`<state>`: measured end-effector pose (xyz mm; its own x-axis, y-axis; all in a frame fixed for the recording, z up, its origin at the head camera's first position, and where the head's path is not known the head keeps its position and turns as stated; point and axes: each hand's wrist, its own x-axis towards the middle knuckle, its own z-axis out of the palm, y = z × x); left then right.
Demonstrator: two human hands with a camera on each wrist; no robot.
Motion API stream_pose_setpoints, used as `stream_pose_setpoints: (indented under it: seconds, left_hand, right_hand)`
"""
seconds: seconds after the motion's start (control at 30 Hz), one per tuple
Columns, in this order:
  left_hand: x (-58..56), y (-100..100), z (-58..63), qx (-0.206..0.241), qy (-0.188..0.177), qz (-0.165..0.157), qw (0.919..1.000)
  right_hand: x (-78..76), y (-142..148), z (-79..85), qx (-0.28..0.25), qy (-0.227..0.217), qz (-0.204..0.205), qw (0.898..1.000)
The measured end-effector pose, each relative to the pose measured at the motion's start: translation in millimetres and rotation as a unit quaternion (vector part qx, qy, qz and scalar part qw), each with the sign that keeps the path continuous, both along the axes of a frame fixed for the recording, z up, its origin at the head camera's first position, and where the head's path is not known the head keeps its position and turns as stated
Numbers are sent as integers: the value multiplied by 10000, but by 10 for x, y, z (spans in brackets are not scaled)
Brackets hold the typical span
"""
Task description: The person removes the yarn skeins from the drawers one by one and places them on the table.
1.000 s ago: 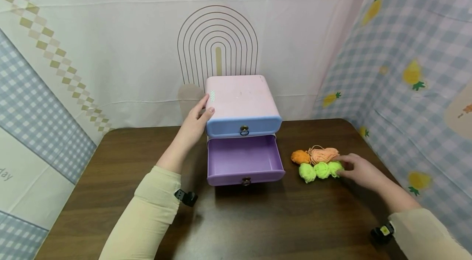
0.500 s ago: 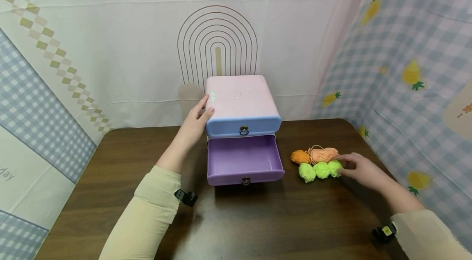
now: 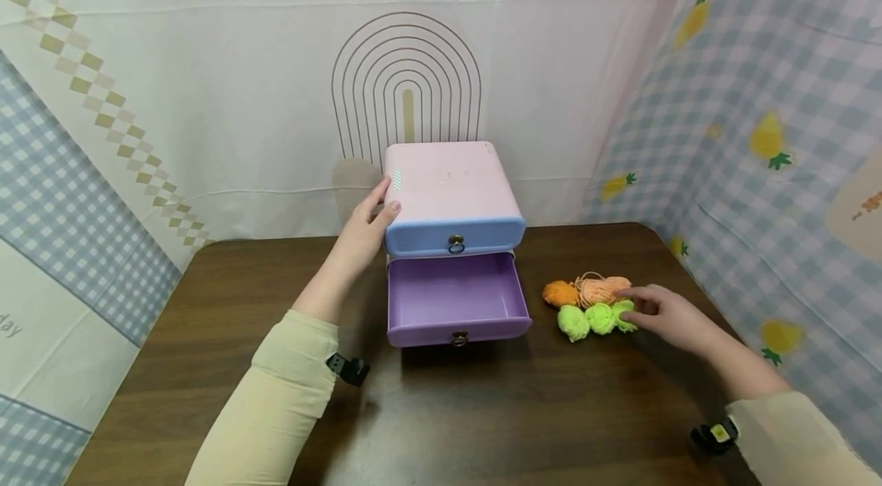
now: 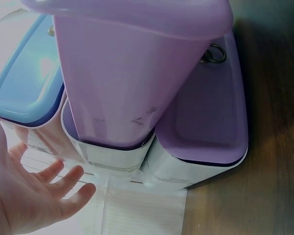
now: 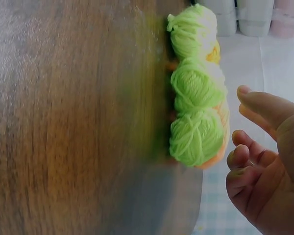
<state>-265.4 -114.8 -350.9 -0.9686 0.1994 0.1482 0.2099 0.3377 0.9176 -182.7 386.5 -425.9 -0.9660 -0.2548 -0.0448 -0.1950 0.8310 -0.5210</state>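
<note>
A small drawer cabinet with a pink top (image 3: 448,184) stands toward the back of the table. Its blue drawer (image 3: 413,239) is closed, while the purple drawer (image 3: 459,334) below is pulled out with nothing inside. My left hand (image 3: 360,233) rests at the cabinet's upper left edge, fingers extended. The left wrist view adds a lower purple drawer (image 4: 206,107), closed. On the right lie three lime-green yarn balls (image 3: 573,323), an orange yarn ball (image 3: 560,293) and peach yarn (image 3: 596,291). Over their right end hovers my right hand (image 3: 668,314), fingers loosely bent, holding nothing.
The dark wooden table (image 3: 524,409) ends at a printed white cloth backdrop (image 3: 262,103). A checked blue cloth (image 3: 744,187) with pineapple prints hangs along the right side.
My right hand has shifted slightly left, farther over the right end of the yarn. The left hand, the cabinet and its drawers have stayed still.
</note>
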Motion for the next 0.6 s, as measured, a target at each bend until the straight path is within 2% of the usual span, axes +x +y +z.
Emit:
stream_pose_setpoints:
  seconds: [0.1, 0.27, 0.33, 0.53, 0.6]
  left_hand:
    - [-78, -14, -115, -2, 112, 58, 9999]
    - [-107, -7, -124, 106, 76, -9, 9999]
    - [-93, -1, -88, 160, 23, -70, 9998]
    - [131, 33, 178, 124, -39, -113, 9999]
    - [180, 44, 220, 103, -18, -107, 9999]
  right_hand:
    - [11, -46, 7, -53, -23, 35, 10000]
    - [38, -126, 18, -170, 43, 171, 9997]
    - [52, -161, 28, -219, 63, 232, 9995]
    - [86, -280, 67, -285, 172, 308, 9990]
    - [100, -316, 79, -308, 200, 323, 9988]
